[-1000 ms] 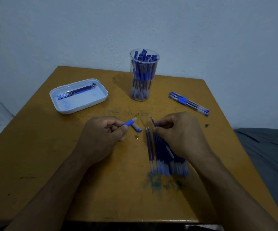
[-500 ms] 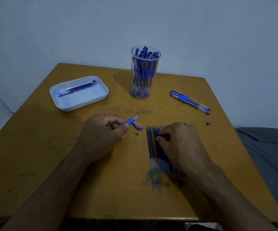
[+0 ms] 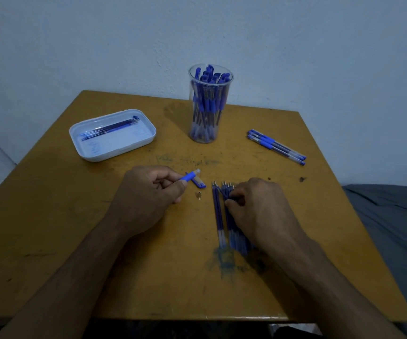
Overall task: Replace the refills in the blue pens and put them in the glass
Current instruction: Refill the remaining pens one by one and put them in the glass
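Observation:
My left hand [image 3: 146, 194] grips a blue pen barrel [image 3: 189, 176], whose open end points up and right. Just beyond it a pen cap [image 3: 199, 183] lies on the table, with a small metal tip [image 3: 198, 195] below it. My right hand [image 3: 258, 209] rests on a row of blue refills [image 3: 218, 216], its fingertips pinching one near the tips; the hand hides much of the row. At the back stands a clear glass [image 3: 209, 106] with several blue pens in it. Three more blue pens [image 3: 277, 146] lie at the right.
A white tray [image 3: 114, 145] at the back left holds a few dark refills. The yellow table [image 3: 51, 216] has ink smears near its front middle. A grey cloth surface lies off the table's right edge, and a pale wall rises behind.
My right hand has come down from holding a refill lifted at its tip onto the row of refills. The left hand has kept the barrel almost still.

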